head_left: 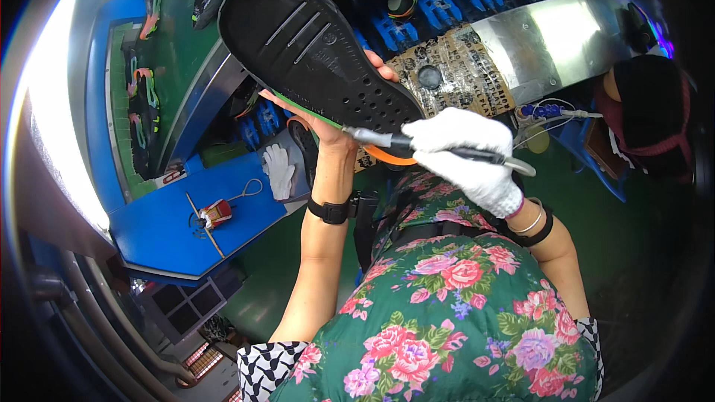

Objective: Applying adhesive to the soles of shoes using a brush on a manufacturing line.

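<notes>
A large black shoe sole (316, 52), with slots near one end and round holes near the other, is held up in my bare left hand (322, 125). My left fingers wrap behind it, and some fingertips show past its far right edge. A green strip runs along the near edge, and an orange band curves below the sole. My right hand (469, 152), in a white glove, grips a pen-shaped corded tool (376, 138) with a dark handle and a pale front. The tool's tip meets the sole's near edge beside my left wrist.
A blue table (167, 227) at left bears a small red-labelled container (216, 214) and a white glove (278, 171). More shoes (141, 112) rest on the green belt (194, 52). Taped cardboard (454, 67) covers the bench ahead. Another person (652, 115) is at far right.
</notes>
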Available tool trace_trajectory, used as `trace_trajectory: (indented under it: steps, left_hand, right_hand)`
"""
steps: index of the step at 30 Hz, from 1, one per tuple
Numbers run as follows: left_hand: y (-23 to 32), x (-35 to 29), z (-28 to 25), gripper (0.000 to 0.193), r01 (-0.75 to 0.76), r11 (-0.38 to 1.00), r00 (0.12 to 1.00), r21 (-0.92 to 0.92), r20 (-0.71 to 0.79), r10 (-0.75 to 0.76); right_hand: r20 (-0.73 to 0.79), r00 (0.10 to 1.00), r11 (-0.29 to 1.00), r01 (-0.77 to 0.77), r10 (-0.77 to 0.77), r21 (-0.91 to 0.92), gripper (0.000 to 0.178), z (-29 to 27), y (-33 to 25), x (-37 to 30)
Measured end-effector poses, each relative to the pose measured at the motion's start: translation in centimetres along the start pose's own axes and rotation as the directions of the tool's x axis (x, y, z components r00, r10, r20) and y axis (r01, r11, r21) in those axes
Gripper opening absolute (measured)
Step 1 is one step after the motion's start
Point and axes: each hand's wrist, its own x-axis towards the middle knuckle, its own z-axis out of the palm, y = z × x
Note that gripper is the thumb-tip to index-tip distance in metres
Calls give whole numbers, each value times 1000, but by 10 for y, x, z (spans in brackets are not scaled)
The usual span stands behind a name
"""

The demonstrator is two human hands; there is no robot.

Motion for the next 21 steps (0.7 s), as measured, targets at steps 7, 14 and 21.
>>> trace_trajectory:
  steps: [7, 14, 21]
  left_hand:
    - [8, 1, -5, 124, 21, 999, 997, 50, 74, -25]
    - [12, -1, -14, 114, 4, 997, 996, 75, 87, -10]
    - [10, 5, -7, 106, -25, 998, 990, 59, 143, 17]
  right_hand:
    - [87, 994, 980, 85, -70, -182, 14, -1, -8, 4]
    - [113, 974, 930, 219, -194, -296, 14, -1, -8, 4]
    - [70, 992, 970, 120, -108, -210, 14, -4, -4, 3]
